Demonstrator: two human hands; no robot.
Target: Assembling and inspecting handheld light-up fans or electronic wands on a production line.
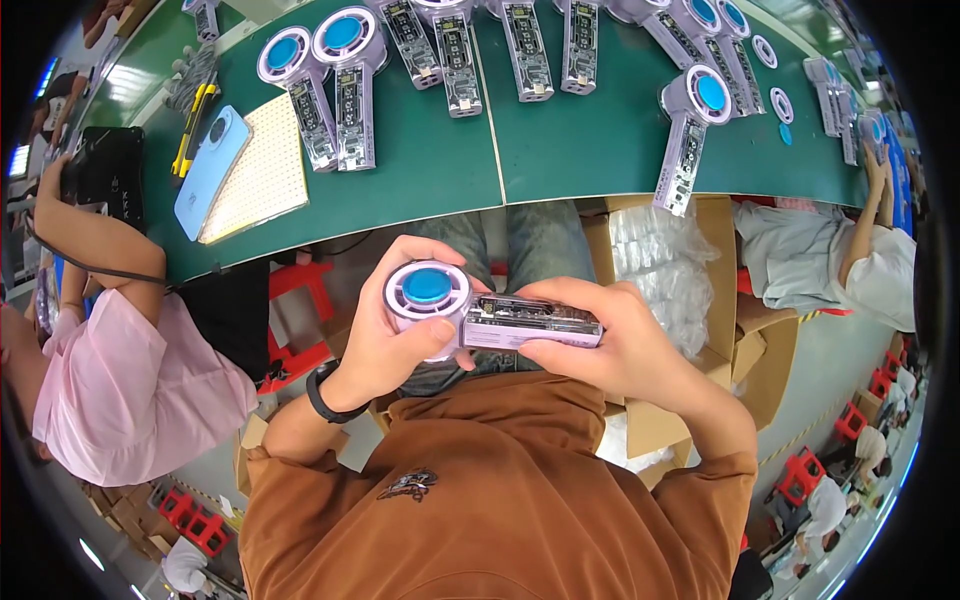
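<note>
A lilac handheld fan with a round blue-centred head and a see-through handle showing circuitry lies sideways in front of my chest, off the table. My left hand is closed around its round head, the thumb on the lower rim. With the thumb below and fingers above, my right hand grips the handle's far end. On the green table ahead, more fans of the same kind lie in a row, among them one fan near the front edge at right.
A blue phone rests on a dotted cream sheet, beside a yellow cutter. Loose lilac rings lie at the right. An open carton of clear plastic bags stands below the table. A person in pink sits at left.
</note>
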